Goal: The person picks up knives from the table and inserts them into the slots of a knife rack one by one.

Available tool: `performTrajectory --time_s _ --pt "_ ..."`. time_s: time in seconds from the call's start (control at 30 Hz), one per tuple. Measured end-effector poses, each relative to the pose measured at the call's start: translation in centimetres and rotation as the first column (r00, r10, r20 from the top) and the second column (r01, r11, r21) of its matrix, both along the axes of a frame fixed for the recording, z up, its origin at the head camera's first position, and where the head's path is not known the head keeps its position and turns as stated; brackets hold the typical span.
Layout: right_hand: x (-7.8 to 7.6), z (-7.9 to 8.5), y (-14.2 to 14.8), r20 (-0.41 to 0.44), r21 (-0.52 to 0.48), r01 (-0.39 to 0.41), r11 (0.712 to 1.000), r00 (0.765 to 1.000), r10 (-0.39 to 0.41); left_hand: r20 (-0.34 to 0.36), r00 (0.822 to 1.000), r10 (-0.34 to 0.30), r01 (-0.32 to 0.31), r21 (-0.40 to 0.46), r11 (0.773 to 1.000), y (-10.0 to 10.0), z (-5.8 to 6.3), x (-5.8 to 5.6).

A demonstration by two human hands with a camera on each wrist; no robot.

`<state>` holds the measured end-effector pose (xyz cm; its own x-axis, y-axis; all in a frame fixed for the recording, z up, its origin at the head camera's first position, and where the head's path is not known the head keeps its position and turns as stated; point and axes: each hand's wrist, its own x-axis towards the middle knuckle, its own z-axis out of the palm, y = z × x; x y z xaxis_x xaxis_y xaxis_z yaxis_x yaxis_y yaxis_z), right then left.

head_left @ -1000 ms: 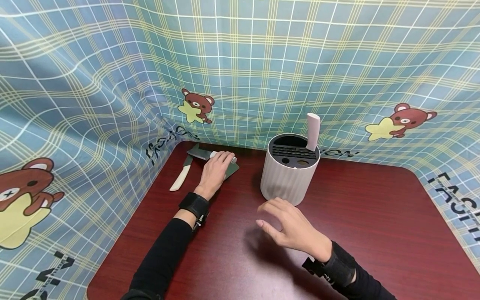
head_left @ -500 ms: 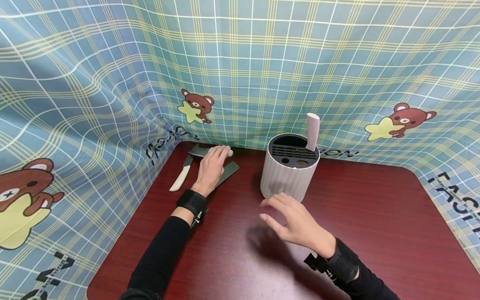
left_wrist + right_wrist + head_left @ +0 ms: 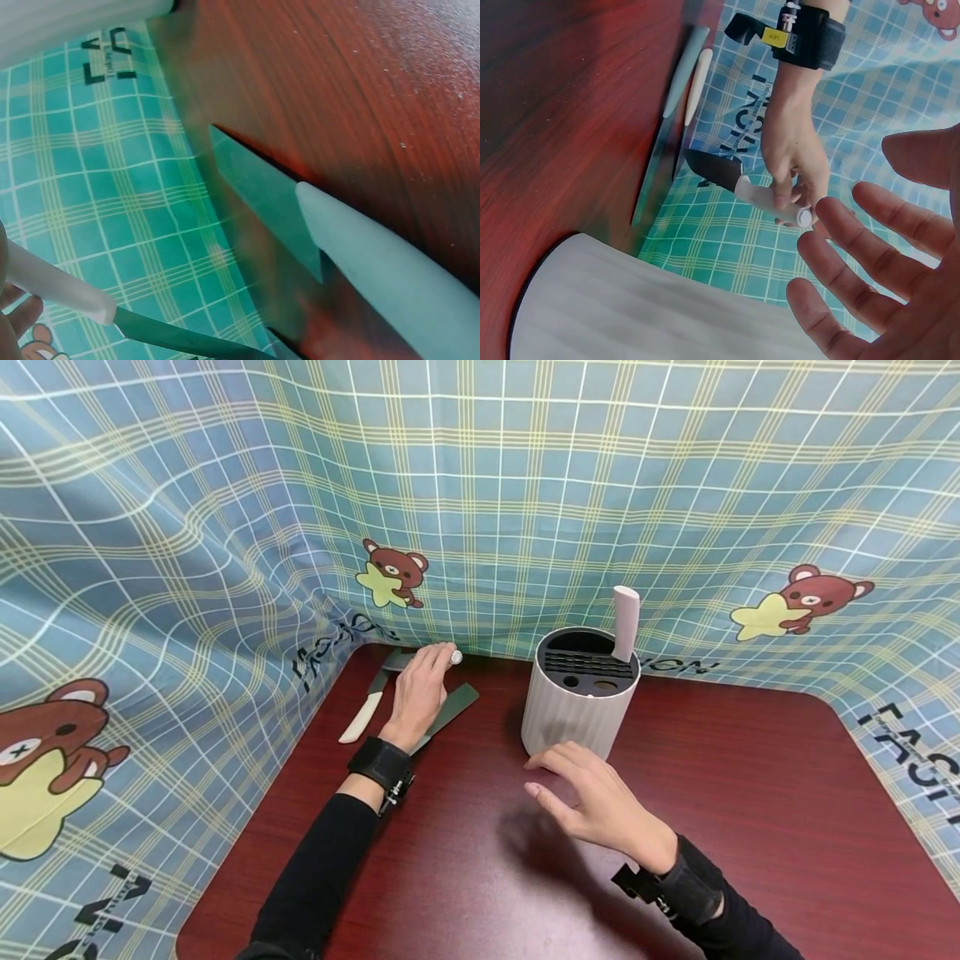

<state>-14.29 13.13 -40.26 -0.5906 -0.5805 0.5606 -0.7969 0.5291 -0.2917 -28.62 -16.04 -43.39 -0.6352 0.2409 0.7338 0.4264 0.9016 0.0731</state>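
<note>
White at the handle, the dark-bladed knife (image 3: 769, 201) is sitting in my left hand (image 3: 417, 695), whose fingers are pinching that handle above the far left part of the counter (image 3: 720, 793); I cannot tell whether its tip is touching anything. Just beside that hand, a green-bladed knife (image 3: 456, 702) is lying flat, and a cream-handled knife (image 3: 362, 718) is lying near the left edge. My right hand (image 3: 596, 797) is hovering before the ribbed holder (image 3: 566, 722), fingers spread. A pink-handled knife (image 3: 627, 622) is standing in it.
</note>
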Motion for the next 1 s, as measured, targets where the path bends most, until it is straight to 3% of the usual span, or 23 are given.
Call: performTrajectory --time_s 0.2,0.5,1.0 --pt "-0.1 0.1 0.2 0.009 -0.007 0.003 1.000 1.000 -0.003 -0.055 0.998 -0.031 0.034 0.056 0.998 0.5 1.2 0.5" --pt "-0.3 0.4 0.4 -0.001 -0.032 0.002 0.999 1.000 -0.002 -0.124 0.989 -0.081 0.094 0.104 0.990 2.2 3.8 2.2" --pt "-0.8 1.9 1.0 0.008 -0.062 0.051 0.997 0.999 -0.051 -0.130 0.984 -0.123 0.143 0.155 0.978 4.1 7.0 5.0"
